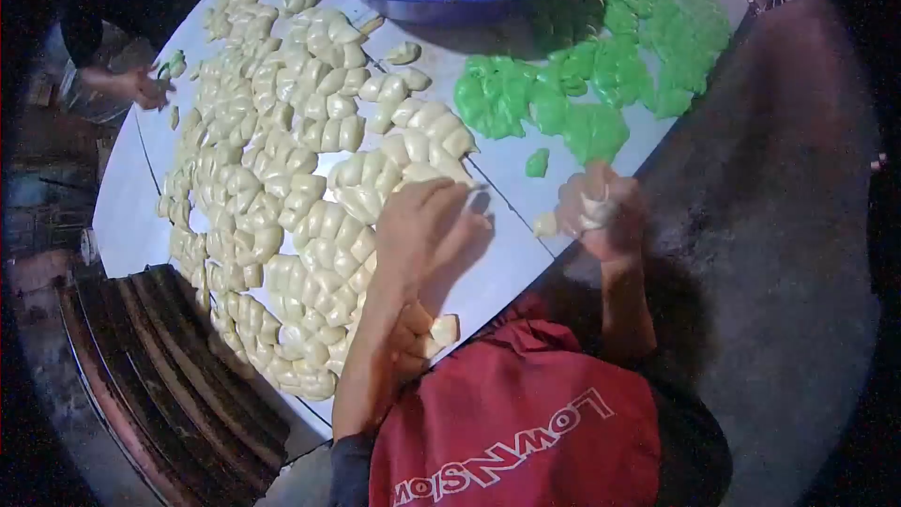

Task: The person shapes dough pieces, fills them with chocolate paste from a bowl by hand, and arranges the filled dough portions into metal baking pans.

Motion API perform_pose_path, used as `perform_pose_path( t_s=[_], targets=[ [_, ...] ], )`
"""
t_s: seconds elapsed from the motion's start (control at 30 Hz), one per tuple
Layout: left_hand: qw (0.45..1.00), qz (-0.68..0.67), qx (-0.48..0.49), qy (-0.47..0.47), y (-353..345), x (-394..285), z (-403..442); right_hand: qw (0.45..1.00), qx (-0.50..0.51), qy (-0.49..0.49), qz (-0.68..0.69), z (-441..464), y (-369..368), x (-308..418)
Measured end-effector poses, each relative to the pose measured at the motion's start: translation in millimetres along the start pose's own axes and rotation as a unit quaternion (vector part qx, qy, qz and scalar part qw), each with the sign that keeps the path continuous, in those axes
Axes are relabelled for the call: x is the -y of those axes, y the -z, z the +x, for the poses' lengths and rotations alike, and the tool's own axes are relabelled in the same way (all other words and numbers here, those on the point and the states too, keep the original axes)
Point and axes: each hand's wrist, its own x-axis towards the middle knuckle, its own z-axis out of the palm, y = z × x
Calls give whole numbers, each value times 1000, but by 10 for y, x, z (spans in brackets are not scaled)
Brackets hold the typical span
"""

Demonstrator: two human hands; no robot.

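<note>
Right hand [601, 214], at the table's near edge: fingers curled round a pale lump [594, 213], which shows between them; the hand is blurred, so how tightly it squeezes cannot be told. The lump's long axis is also unreadable, most of it being covered by the fingers. A small pale piece [544, 223] lies on the white table [497, 258] just beside this hand, on the side facing the left hand; whether it touches the fingers is unclear. The left hand [422, 225] is at the margin of the broad field of pale dough-like pieces [272, 150], fingers loosely bent, thumb spread away from them, no object visible in the grasp; contact with the pieces beneath is not certain. Key relation, as judged: the small pale piece sits between the two hands, distinctly nearer the right, with bare tabletop separating it from the left. Beyond the right hand is the green mass [596, 131], its near end close to the knuckles, with a small green piece [537, 163] lying apart. Farther out stands a blue basin [446, 2]. At the table's far left, another person's hand [141, 87] is near a green bit [175, 64].
</note>
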Motion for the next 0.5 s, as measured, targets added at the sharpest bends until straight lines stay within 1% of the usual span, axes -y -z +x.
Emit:
perform_pose_path(
  t_s=[0.07, 0.1, 0.13, 0.2, 0.23, 0.27, 0.3, 0.33, 0.37, 0.4, 0.43, 0.47, 0.5],
  targets=[
    [998, 10, 52, -18, -8, -37, -60, 997, -47, -15, -54, -21, -88, 70],
    [998, 14, 15, -54, -35, -101, -31, 968, -87, -38, -232, -16, -82, 32],
    [998, 3, 24, -55, -87, -63, -33, 906, -118, -75, -400, -13, -77, -6],
    [997, -17, 40, -58, -245, 60, -56, 812, -87, -106, -567, 75, -66, -228],
    [999, -38, 29, -12, -294, -5, -89, 788, -85, -152, -591, 98, -162, -247],
    [997, -64, 42, 6, -285, 7, -87, 761, -82, -197, -613, 114, -267, -260],
    [994, -89, 55, 25, -265, 26, -91, 750, -76, -152, -639, 116, -323, -307],
    [990, -114, 66, 45, -246, 37, -101, 742, -67, -63, -664, 118, -262, -403],
    [979, -166, 55, 109, -260, -13, -139, 729, -58, 28, -682, 128, -122, -559],
    [979, -168, 42, 108, -232, -35, -132, 709, -50, 120, -694, 160, -129, -620],
    [979, -170, 29, 107, -183, -68, -123, 769, -61, 24, -636, 149, -153, -620],
    [979, -172, 14, 107, -130, -93, -118, 811, -83, -42, -578, 161, -196, -593],
    [990, -115, 23, 81, -78, -85, -93, 844, -103, -109, -515, 189, -274, -540]
  ],
)
